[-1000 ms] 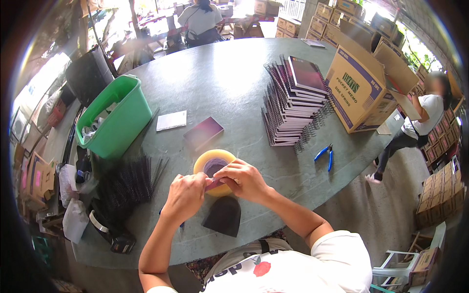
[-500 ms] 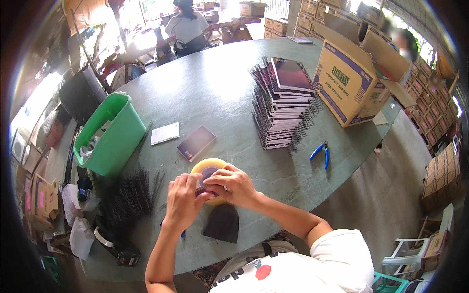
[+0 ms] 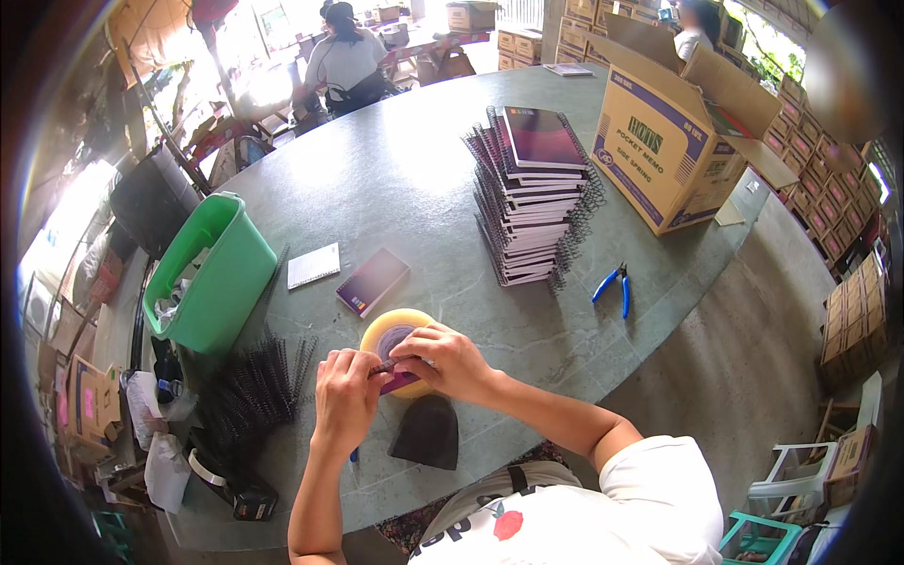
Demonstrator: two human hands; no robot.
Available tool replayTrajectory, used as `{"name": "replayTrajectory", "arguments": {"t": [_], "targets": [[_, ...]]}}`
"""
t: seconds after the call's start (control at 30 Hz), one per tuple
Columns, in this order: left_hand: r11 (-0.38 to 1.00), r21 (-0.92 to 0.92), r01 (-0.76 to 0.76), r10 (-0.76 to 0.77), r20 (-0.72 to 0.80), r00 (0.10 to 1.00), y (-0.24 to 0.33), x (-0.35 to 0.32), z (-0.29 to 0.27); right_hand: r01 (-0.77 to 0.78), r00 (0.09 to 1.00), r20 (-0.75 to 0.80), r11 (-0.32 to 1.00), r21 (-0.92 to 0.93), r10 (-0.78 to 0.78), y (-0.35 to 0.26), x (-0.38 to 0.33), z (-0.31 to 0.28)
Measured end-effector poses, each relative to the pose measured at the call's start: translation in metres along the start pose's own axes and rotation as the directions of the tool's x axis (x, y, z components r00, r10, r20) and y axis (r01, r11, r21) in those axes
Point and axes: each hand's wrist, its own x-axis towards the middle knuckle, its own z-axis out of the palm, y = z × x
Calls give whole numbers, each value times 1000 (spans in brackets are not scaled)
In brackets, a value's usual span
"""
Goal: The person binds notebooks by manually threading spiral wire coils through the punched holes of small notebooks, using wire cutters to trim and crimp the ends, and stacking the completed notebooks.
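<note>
Green table [image 3: 405, 179] near edge | both hands [image 3: 395, 377] grasping small notebook [image 3: 400, 377] | tape roll [image 3: 391, 330] beneath

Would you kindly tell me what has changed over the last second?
Little changed. Both hands, left hand and right hand, stay together on the small purple notebook above the yellow roll of tape. The tall stack of spiral notebooks, green plastic bin and blue pliers lie unmoved.

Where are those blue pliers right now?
In the head view the blue pliers lie on the green table, to the person's right, just right of the stack of spiral notebooks and below the open cardboard box.
</note>
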Motion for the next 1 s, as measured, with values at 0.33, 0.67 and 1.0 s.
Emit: {"name": "replayTrajectory", "arguments": {"t": [0.33, 0.67, 1.0], "targets": [[986, 140, -86, 118, -234, 965, 26, -27, 16, -106, 993, -43, 989, 104, 111, 1, -2, 1], [916, -229, 328, -256, 296, 920, 20, -82, 59, 16, 994, -109, 1000, 15, -14, 0, -4, 6], [908, -386, 162, -173, 7, 985, 22, -52, 28, -138, 984, -62, 930, 341, 169, 4, 2, 6]]}}
